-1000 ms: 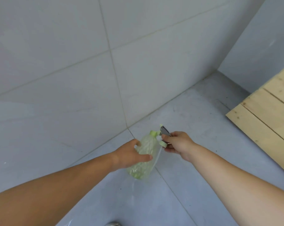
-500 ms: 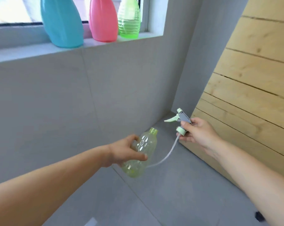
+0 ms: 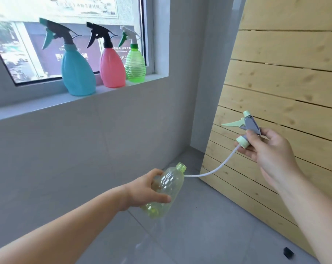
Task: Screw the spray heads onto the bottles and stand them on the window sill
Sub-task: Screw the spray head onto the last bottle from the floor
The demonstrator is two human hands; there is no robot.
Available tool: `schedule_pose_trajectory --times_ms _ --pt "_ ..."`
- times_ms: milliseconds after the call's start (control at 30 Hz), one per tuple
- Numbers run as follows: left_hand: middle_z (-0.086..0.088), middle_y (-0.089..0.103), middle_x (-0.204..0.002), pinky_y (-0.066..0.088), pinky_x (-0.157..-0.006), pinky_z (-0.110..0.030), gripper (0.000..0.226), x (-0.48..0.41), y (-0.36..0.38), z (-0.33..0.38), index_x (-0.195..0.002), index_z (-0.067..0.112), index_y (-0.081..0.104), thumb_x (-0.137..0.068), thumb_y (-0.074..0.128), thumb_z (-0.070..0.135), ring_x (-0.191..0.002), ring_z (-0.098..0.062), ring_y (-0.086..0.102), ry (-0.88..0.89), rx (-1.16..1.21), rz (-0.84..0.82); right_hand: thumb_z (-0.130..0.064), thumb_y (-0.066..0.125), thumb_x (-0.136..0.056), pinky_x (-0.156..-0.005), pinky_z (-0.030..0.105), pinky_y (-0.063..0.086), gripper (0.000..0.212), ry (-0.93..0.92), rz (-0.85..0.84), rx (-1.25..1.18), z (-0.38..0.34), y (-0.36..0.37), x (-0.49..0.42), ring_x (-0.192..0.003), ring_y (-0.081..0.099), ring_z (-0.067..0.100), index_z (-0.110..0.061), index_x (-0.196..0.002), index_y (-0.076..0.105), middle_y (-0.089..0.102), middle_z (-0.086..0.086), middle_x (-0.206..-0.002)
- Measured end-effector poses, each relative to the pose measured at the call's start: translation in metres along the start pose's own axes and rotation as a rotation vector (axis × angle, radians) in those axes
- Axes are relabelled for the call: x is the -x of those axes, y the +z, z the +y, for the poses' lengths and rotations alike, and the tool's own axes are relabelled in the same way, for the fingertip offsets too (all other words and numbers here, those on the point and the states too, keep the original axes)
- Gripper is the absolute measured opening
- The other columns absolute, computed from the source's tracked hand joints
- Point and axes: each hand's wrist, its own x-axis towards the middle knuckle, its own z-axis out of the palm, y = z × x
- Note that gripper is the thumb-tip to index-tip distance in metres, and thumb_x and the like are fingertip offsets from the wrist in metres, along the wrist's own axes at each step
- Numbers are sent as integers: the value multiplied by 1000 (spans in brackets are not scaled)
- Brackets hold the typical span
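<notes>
Bottle (image 3: 162,191) empty, light, thin-walled: left hand (image 3: 144,189) clamped mid-body. Right hand (image 3: 266,147) pinching spray head (image 3: 246,128) at collar; tube floppy.

Bare tiled room corner: grey wall tiles (image 3: 70,159), window sill (image 3: 47,106), leaning pine-plank panel (image 3: 287,77).

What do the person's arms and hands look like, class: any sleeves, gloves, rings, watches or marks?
Both forearms are bare as far as the picture shows, with no sleeve in view. The left hand and the right hand wear no gloves. No ring, watch, bracelet or marking shows on either hand or wrist. The upper arms lie outside the picture, so clothing there cannot be told.
</notes>
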Motion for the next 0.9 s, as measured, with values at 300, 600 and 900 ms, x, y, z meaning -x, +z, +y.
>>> schedule_pose_trajectory --times_ms 300,600,900 --pt "6 68 -120 58 -97 -36 76 -5 5 -4 -139 39 44 -76 87 34 -110 -19 69 10 -188 25 -18 60 -98 -78 35 60 9 -75 73 -23 -4 -15 -7 -82 74 27 -11 -103 63 71 19 -103" --pt "6 66 -122 58 -91 -33 77 -10 15 0 -140 39 43 -77 87 36 -108 -19 69 56 -215 -3 -14 60 -97 -78 38 60 7 -1 -35 7 12 0 -5 -82 74 28 -11 -101 65 72 17 -95" --pt "2 73 -118 60 -96 -39 82 -9 27 8 -141 42 47 -69 87 50 -106 -19 74 136 -49 -137 -1 58 -96 -78 39 63 23 221 -316 -34 40 35 17 -95 72 34 6 -116 56 72 22 -106"
